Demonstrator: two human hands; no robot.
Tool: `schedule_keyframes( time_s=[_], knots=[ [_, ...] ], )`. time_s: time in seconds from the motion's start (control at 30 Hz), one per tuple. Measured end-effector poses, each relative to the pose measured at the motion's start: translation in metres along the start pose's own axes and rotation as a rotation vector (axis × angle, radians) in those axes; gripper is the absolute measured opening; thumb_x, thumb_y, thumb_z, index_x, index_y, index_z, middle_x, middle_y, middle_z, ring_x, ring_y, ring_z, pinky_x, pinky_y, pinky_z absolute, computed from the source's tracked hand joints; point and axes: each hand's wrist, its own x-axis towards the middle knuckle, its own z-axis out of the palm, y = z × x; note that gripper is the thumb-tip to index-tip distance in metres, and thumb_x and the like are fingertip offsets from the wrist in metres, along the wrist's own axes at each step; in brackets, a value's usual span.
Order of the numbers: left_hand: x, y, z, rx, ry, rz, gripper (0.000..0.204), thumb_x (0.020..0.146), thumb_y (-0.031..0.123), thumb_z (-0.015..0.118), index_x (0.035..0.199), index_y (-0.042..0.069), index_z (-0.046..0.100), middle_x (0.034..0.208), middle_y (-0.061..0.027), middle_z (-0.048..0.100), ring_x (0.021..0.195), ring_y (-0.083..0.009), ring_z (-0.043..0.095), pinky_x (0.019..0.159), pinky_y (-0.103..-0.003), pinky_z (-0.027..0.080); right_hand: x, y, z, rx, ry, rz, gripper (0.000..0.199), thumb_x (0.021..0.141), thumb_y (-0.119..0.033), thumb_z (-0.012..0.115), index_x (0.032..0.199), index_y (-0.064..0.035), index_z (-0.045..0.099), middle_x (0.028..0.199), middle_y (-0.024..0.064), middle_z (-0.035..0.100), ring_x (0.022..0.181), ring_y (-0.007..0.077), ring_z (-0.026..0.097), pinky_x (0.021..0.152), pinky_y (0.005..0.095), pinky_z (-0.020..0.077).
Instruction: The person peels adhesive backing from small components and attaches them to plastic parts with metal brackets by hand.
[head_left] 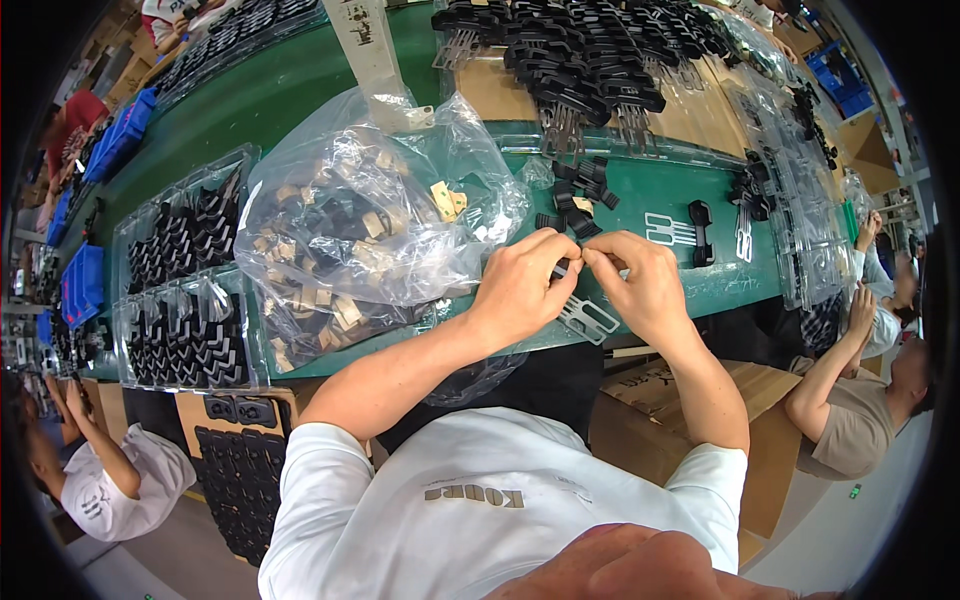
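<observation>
The left hand (528, 285) is clamped on one small black part (561, 268) above the green surface (640, 190), apparently steadying it for the right hand (637, 285), its fingertips together; any grip is hidden. One forked plate (590, 320) shows below; leftward, one plastic bag (350, 225), two clear trays (256, 340).

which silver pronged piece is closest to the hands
The silver pronged piece low between the left hand and right hand; the others lie farther off, to the right or toward the back.
</observation>
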Motion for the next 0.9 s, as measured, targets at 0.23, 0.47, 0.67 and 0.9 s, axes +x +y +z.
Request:
schedule_keyframes(
  time_s=[0.23,0.47,0.67,0.9],
  knots=[
    [0.000,0.000,0.001,-0.003,0.007,-0.001,0.007,0.085,0.005,0.067,0.091,0.006,0.064,0.083,-0.0065,0.063,0.057,-0.0247,0.053,0.055,-0.038,0.043,-0.002,-0.002,0.002,-0.019,0.031,-0.031,0.005,0.082,0.002,0.071,0.087,0.0004,0.072,0.076,0.0067,0.069,0.056,0.0198,0.054,0.053,0.0326,0.0437],
    [0.001,0.004,-0.002,-0.023,-0.030,-0.049,0.005,0.088,0.004,0.066,0.093,0.002,0.066,0.084,-0.0076,0.065,0.063,-0.0227,0.053,0.059,-0.035,0.044,-0.003,-0.001,0.006,-0.049,0.070,-0.067,0.004,0.081,0.002,0.072,0.084,0.0007,0.070,0.076,0.0062,0.069,0.056,0.0200,0.055,0.053,0.0330,0.0443],
    [0.001,0.003,-0.001,-0.033,-0.018,-0.040,0.006,0.088,0.003,0.065,0.093,0.001,0.067,0.084,-0.0074,0.065,0.065,-0.0211,0.053,0.060,-0.033,0.043,-0.002,0.003,0.016,-0.157,0.156,-0.139,0.004,0.079,0.001,0.072,0.082,-0.0004,0.069,0.074,0.0055,0.068,0.055,0.0183,0.054,0.052,0.0319,0.0441],
    [0.005,0.007,-0.005,-0.137,-0.046,-0.141,0.005,0.090,0.005,0.066,0.093,0.001,0.067,0.081,-0.0055,0.066,0.065,-0.0168,0.053,0.060,-0.030,0.043,0.008,0.026,0.006,0.073,0.133,0.139,0.004,0.084,-0.001,0.066,0.085,0.0007,0.069,0.069,0.0040,0.066,0.055,0.0129,0.051,0.052,0.0281,0.0428]
  ],
)
